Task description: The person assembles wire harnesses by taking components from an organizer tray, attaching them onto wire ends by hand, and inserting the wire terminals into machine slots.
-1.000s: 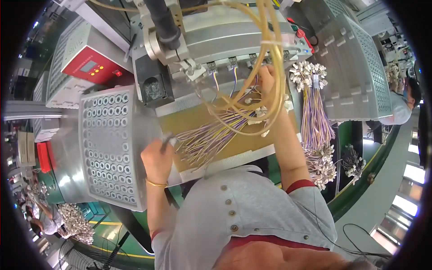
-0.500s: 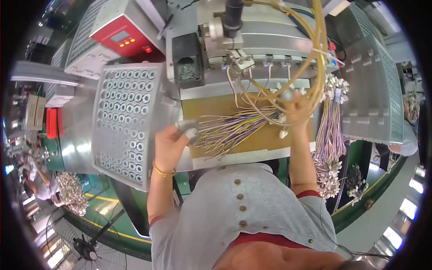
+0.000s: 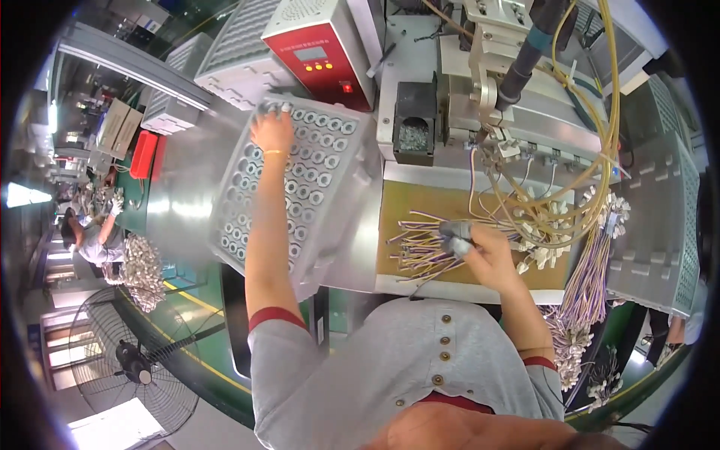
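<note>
Snagging looks to us like the likeliest trouble: the purple, white and yellow wires point(image 3: 420, 247) lie crossed in a loose fan on the tan mat point(image 3: 395, 199), so lifting one could drag its neighbours along or tug at the white connectors point(image 3: 551, 225) heaped at the far end. The amber tubes point(image 3: 616, 97) loop down close over that heap, and a connector or a sleeve could catch on them. A few wires run up to the clips on the machine's front point(image 3: 555, 166); a careless pull there might bend them or work them loose. Over at the grey plastic tray point(image 3: 341, 210), reaching across with a bare forearm could nudge it or disturb its rows of rings point(image 3: 323, 180), though we cannot tell whether those rings are loose.

Our right hand point(image 3: 491, 255) is over the wires, grey-covered fingertips drawn together among them near their cut ends; whether one is pinched, we cannot tell. The connectors lie beyond it, to its right. Our left hand point(image 3: 273, 133) is at the tray's far end, fingers pointing forward and down onto the rings, well apart from the wires; we cannot see whether it grips anything.
</note>
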The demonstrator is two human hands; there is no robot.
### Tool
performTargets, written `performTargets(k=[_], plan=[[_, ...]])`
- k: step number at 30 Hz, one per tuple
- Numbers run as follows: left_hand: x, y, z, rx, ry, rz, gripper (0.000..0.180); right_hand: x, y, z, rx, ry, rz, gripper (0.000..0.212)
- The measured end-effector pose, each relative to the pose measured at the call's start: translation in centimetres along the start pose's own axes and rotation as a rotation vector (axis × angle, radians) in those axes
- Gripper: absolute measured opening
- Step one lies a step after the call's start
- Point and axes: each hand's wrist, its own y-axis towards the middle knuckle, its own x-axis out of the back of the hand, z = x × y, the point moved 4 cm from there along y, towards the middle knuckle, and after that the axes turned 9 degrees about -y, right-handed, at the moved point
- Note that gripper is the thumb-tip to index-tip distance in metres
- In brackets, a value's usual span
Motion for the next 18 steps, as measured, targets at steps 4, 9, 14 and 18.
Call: performTargets(k=[4, 9, 14, 18], plan=[[-0.8, 2.0, 0.5, 0.052, 0.478, -0.056, 0.037, 0.8, 0.9, -0.5, -0.033, 0.186, 0.033, 0.015], [3.9, 0.0, -4.2, 0.180, -0.666, 0.017, 0.038, -0.5, 1.0, -2.7, -0.265, 0.313, -0.135, 0.010], [6.1, -11.4, -15.3, 0.408, -1.201, 0.584, 0.027, -0.2, 2.9, -0.9, -0.164, 0.101, -0.209, 0.009], [5.9, -17.9, -19.1, 0.538, -1.495, 0.733, 0.032, -0.7, 2.5, -1.1, -0.153, 0.054, -0.195, 0.008]])
